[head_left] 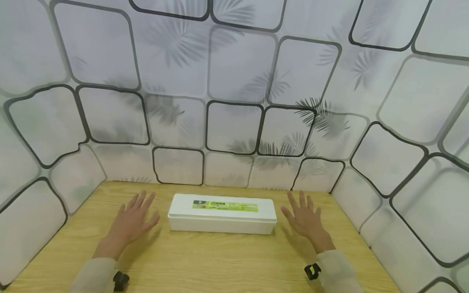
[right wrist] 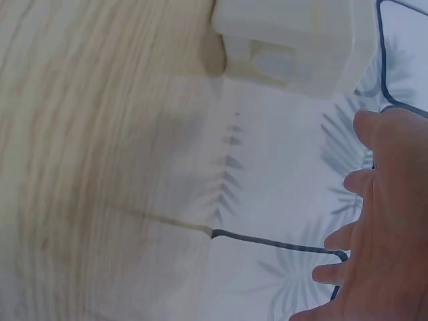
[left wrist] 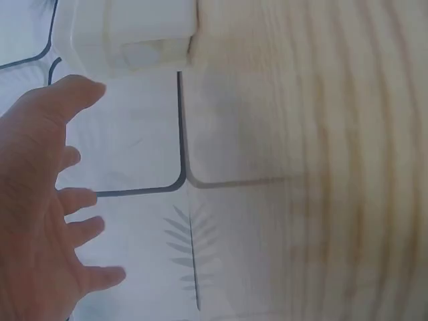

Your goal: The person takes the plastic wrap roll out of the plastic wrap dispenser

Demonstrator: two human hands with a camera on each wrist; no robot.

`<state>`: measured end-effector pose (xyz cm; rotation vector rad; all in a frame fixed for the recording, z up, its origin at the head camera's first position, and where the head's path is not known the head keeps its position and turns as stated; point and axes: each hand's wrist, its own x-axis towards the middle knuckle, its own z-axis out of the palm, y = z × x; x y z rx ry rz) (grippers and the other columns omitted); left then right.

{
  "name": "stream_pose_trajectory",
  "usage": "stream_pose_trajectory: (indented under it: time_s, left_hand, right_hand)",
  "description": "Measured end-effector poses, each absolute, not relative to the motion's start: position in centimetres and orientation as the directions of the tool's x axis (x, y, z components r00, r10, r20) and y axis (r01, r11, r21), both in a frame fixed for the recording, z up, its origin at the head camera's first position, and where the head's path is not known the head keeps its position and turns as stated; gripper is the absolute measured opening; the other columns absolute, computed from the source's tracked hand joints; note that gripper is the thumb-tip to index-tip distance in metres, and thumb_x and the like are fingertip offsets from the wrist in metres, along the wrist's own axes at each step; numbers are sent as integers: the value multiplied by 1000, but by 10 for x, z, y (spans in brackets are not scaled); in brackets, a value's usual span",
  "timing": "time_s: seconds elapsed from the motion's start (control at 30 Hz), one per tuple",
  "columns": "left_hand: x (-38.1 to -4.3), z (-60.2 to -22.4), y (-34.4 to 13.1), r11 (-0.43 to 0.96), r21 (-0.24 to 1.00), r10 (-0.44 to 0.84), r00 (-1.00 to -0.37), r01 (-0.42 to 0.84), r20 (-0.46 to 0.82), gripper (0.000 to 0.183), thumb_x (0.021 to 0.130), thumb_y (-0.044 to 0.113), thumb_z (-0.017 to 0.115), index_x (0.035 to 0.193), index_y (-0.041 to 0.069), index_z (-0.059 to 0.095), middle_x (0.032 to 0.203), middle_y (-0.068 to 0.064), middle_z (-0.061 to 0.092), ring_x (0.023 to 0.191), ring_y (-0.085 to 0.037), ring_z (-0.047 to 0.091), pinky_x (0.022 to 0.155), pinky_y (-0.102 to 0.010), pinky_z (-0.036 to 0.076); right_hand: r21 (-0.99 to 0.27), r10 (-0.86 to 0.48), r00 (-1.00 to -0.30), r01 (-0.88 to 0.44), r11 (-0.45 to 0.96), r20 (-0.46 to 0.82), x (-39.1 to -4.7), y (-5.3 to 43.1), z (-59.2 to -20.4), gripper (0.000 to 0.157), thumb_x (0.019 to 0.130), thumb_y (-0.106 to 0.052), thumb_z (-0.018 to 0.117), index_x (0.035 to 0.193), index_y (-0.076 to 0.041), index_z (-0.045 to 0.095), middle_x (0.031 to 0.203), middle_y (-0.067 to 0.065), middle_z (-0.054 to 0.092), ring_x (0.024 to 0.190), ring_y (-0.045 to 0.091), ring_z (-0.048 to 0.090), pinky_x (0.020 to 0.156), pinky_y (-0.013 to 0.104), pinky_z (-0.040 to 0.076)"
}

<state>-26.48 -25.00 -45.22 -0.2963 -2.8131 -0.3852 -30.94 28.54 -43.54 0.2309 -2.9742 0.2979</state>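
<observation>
A long white lidded box point(head_left: 222, 224) with a green label point(head_left: 225, 206) on its top lies across the table between my hands. My left hand point(head_left: 131, 223) is held with spread fingers a little to the left of the box, holding nothing. On the other side, my right hand point(head_left: 305, 221) has its fingers spread too and is likewise apart from the box. In the left wrist view one end of the white box point(left wrist: 134, 27) shows above the thumb. The right wrist view has the opposite end of the box point(right wrist: 294, 47).
The wooden table point(head_left: 216, 264) meets a patterned wall covering point(head_left: 234, 130) at the back and both sides. Dark wrist straps point(head_left: 121, 280) sit at the cuffs of the light sleeves point(head_left: 338, 270).
</observation>
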Motion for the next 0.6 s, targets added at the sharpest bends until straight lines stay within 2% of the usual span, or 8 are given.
stream_pose_trajectory:
  time_s: [0.07, 0.13, 0.27, 0.33, 0.43, 0.6]
  left_hand:
    - [-265, -453, -249, 926, 254, 189, -925, 280, 329, 76, 98, 41, 65, 157, 0, 38, 158, -35, 37, 139, -59, 41, 105, -78, 38]
    - [-265, -453, -248, 902, 293, 212, -916, 317, 340, 78, 94, 38, 71, 154, -2, 42, 153, -37, 43, 133, -60, 47, 101, -75, 44]
    - [-265, -453, -245, 840, 390, 246, -905, 378, 348, 79, 88, 33, 79, 148, -8, 47, 146, -38, 49, 129, -60, 51, 101, -72, 46]
    - [-265, -453, -243, 808, 436, 258, -903, 397, 343, 80, 87, 31, 81, 147, -10, 47, 145, -39, 50, 130, -60, 50, 104, -71, 45]
    - [-266, -453, -239, 765, 507, 254, -910, 397, 329, 83, 85, 30, 84, 147, -11, 46, 146, -38, 50, 133, -60, 47, 108, -72, 41]
    - [-267, -456, -234, 720, 604, 226, -938, 342, 261, 87, 86, 32, 85, 150, -10, 43, 148, -38, 48, 131, -58, 51, 107, -70, 43]
  right_hand:
    - [-199, -152, -973, -185, 962, 172, -310, 283, -435, 71, 110, -54, 34, 166, -14, 17, 169, 33, 8, 152, 62, 15, 109, 87, 21]
    - [-206, -175, -966, -214, 955, 191, -311, 281, -433, 70, 110, -52, 36, 165, -11, 21, 168, 34, 13, 149, 62, 22, 105, 85, 32]
    - [-240, -226, -954, -270, 932, 198, -312, 273, -426, 66, 111, -48, 36, 163, -8, 27, 162, 36, 29, 140, 63, 39, 93, 78, 47]
    - [-264, -249, -950, -293, 919, 188, -313, 269, -422, 64, 112, -46, 36, 163, -9, 30, 159, 34, 37, 138, 61, 43, 93, 76, 48]
    - [-280, -287, -937, -335, 900, 198, -313, 262, -418, 60, 112, -43, 39, 160, -7, 35, 155, 31, 46, 138, 56, 47, 102, 74, 46]
    - [-293, -330, -914, -391, 873, 237, -314, 249, -413, 56, 111, -37, 45, 156, -3, 43, 152, 28, 51, 137, 51, 50, 109, 68, 43]
